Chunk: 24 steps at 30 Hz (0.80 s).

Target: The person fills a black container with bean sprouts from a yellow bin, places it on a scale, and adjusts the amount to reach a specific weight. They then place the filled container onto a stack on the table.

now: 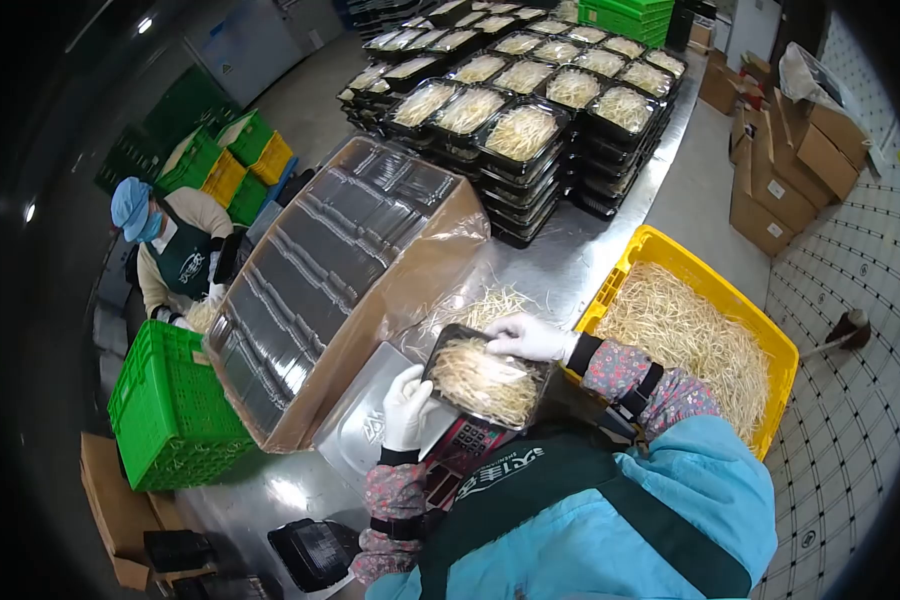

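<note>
A black plastic tray of bean sprouts is held in front of my apron, tilted a little. My left hand, in a white glove, grips its left edge with the fingers closed. At the tray's far right rim is my right hand, also gloved, its fingers closed on the edge by the sprouts. Under the tray, a scale with a metal platform and a keypad is partly hidden. Loose sprouts lie on the metal table just beyond.
A yellow crate of sprouts stands at my right. To the left are a carton of stacked clear-looking lids and a green crate. Filled trays are piled at the back. A co-worker works across. Black trays lie near left.
</note>
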Motion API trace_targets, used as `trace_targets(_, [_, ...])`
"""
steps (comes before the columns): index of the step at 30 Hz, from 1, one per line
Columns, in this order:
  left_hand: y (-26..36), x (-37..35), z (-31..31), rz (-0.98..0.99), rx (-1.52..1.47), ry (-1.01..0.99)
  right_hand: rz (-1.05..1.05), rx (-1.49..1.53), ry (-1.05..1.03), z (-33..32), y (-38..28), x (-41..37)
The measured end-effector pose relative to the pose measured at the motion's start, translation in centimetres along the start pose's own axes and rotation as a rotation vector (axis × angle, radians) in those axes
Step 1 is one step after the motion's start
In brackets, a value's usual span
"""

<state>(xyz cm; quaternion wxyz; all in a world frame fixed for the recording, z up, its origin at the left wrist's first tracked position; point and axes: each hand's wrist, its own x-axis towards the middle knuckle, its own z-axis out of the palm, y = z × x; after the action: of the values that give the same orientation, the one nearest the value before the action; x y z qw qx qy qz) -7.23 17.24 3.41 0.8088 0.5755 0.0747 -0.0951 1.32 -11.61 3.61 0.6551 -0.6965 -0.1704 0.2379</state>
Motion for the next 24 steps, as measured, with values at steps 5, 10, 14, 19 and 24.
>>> trace_targets(5, [1.0,1.8,3.4,0.018,0.036,-0.015,-0.008,0.183,0.903,-9.1,7.7,0.2])
trace_targets(10, [0.6,2.6,4.4,0.008,0.115,-0.009,0.175,0.351,1.221,-19.5,14.2,3.5])
trace_targets(14, [1.0,2.0,3.8,0.002,0.121,0.023,0.495,-0.407,1.307,-20.1,13.2,5.4])
trace_targets(19, [0.7,-0.9,0.1,0.039,0.139,0.234,0.287,-1.241,0.764,-19.0,11.4,6.1])
trace_targets(24, [0.7,-5.8,-4.6,0.14,0.135,0.482,0.392,-1.364,0.684,-19.2,12.5,7.3])
